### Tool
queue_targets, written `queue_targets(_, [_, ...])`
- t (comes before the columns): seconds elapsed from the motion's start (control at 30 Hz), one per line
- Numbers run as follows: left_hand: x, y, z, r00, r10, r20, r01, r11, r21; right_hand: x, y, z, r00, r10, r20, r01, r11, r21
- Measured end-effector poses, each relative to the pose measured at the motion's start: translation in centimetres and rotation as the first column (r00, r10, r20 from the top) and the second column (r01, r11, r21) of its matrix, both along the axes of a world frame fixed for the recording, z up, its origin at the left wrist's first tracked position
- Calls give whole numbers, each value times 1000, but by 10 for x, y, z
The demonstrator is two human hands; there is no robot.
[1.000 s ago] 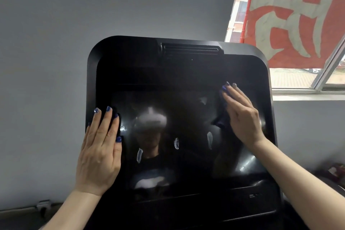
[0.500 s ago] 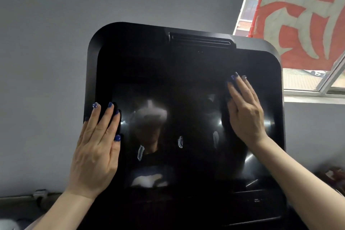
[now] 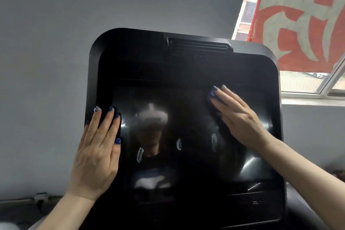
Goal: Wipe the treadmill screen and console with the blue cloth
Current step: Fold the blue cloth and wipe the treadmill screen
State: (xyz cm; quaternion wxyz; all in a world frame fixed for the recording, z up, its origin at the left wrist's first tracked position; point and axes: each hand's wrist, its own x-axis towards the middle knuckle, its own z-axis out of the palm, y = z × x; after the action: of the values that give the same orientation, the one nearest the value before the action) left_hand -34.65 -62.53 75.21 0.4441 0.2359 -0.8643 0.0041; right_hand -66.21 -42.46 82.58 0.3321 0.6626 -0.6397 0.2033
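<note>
Compared with half a second ago, the right hand (image 3: 240, 117) is found lower and more toward the middle of the treadmill screen (image 3: 186, 136), and its fingers (image 3: 224, 97) are now slanted to the upper left instead of pointing nearly straight up. The left hand (image 3: 99, 147) is kept at the same place on the left border of the console (image 3: 130, 52), flat, with its fingers straight and together.

The blue cloth (image 3: 218, 115) is almost fully hidden under the right palm; only a dark shape is seen beside the lower edge of the hand, and its colour can hardly be told against the black glass. The lower part of the console is cut off by the frame, and the screen is filled by dim reflections.

The cloth is pressed against the upper right part of the screen by the right fingers, which are stretched flat over it, not curled. A red banner (image 3: 298, 15) is seen at the window (image 3: 328, 87) behind.
</note>
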Motion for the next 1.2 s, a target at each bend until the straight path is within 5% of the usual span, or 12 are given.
queue_targets(0.27, [0, 0, -1, 1000, 2, -31, -2, 1000, 1, 17, -35, 15, 995, 4, 100, 8, 993, -120])
queue_targets(0.47, [-1, 0, -2, 1000, 10, -22, -10, 1000, -7, -1, -5, 17, 993, 75, -92, -65, 992, 110])
queue_targets(0.63, [1, -2, -4, 1000, 5, -12, -5, 1000, 9, 19, -36, 23, 1000, 22, 1, -22, 1000, 4])
queue_targets(0.83, [1, 0, -2, 1000, 6, 1, -6, 1000, -12, -5, -6, 21, 985, 113, -129, -81, 970, 227])
queue_targets(1.03, [0, -2, -3, 1000, 7, -10, -7, 1000, -15, 20, -30, 23, 996, 22, -82, -12, 993, 121])
queue_targets(1.2, [2, -1, -3, 1000, 5, 8, -5, 1000, -28, 14, -24, 24, 983, 87, -159, -47, 970, 239])
